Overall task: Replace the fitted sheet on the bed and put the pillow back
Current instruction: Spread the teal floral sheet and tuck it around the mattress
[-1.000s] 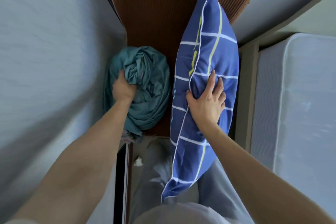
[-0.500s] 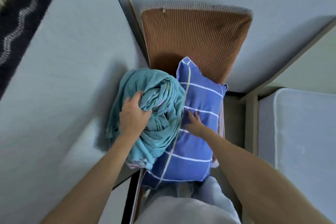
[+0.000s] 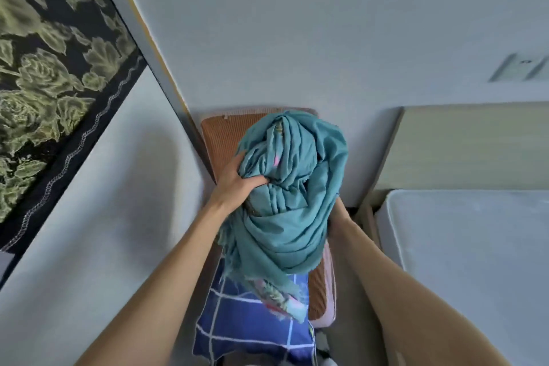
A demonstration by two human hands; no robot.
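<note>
A bunched teal sheet (image 3: 292, 187) hangs in front of me, lifted off the chair. My left hand (image 3: 236, 183) grips its left side. My right hand (image 3: 337, 214) holds it from the right, mostly hidden behind the cloth. A patterned strip of the sheet dangles at the bottom. Below it the blue checked pillow (image 3: 246, 327) lies on the brown ribbed chair cushion (image 3: 221, 134). The bare white mattress (image 3: 472, 252) is at the right, with a beige headboard (image 3: 463, 145) behind it.
A pale wall fills the left and the back. A dark curtain with a pale rose pattern (image 3: 50, 74) hangs at the upper left. A wall switch plate (image 3: 520, 67) sits above the headboard. The chair stands in a narrow gap between wall and bed.
The pillow was laid down on the chair and my right hand left it. Both hands now hold the teal sheet, raised higher. My view has tilted up.
</note>
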